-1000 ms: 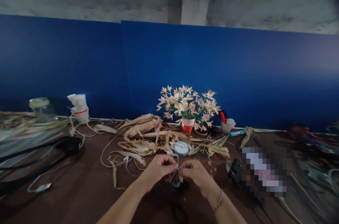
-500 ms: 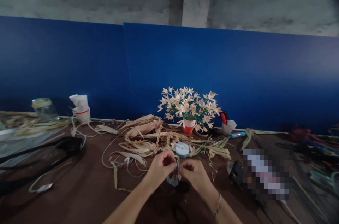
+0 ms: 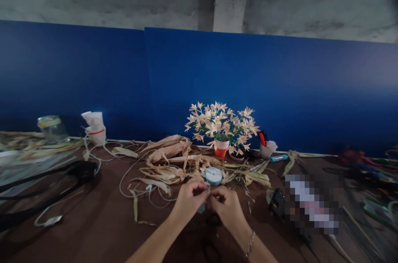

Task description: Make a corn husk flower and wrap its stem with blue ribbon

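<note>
My left hand (image 3: 193, 196) and my right hand (image 3: 224, 201) meet fingertip to fingertip low in the middle of the view. Both are closed in a pinch, and whatever lies between the fingers is too small and covered to name. Just beyond them sits a round, light-blue-rimmed disc (image 3: 213, 176) with a pale top. A pale bluish, see-through thing (image 3: 201, 208) shows partly below my left fingertips. Dry corn husks (image 3: 169, 155) lie heaped behind my hands. A silvery bracelet (image 3: 250, 243) circles my right wrist.
Behind the husks stands a red-and-white pot (image 3: 220, 149) of pale husk-like flowers (image 3: 217, 122). A cup with red-handled tools (image 3: 266, 149) is right of it. White cable (image 3: 122, 180) loops at left, near a black strap (image 3: 82, 170). A glass jar (image 3: 53, 129) stands far left; a black adapter (image 3: 277, 203) lies at right.
My right hand has shifted slightly left, and its fingertips now press against the left ones. The bluish see-through thing below is more covered than before.
</note>
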Tool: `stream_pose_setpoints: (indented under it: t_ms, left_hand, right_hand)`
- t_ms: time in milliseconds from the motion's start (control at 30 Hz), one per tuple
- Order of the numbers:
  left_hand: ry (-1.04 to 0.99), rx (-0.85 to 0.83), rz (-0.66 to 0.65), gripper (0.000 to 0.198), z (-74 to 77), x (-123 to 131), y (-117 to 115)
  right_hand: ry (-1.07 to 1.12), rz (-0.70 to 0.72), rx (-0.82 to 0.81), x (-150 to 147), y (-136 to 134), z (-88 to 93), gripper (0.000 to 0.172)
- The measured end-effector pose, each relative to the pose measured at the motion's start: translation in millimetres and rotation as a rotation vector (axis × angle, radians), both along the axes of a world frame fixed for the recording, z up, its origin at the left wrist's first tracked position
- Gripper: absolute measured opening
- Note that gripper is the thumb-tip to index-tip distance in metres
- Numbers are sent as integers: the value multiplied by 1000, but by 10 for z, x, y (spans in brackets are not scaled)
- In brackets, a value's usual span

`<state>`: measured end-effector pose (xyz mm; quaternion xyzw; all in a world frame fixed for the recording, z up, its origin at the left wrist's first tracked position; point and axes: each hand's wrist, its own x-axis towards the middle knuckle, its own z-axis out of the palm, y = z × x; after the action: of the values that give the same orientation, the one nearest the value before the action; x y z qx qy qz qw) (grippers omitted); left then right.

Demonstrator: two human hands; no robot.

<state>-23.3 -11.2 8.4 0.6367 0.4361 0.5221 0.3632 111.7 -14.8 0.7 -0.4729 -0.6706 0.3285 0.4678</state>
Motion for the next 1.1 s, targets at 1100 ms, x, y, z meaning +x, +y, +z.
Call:
stream_pose_setpoints:
  t_ms: [1100]
  left_hand:
    - [-85,-367,-155,15,-69,-38,7]
  right_hand:
    - [179,104,-120,57,44,37,14]
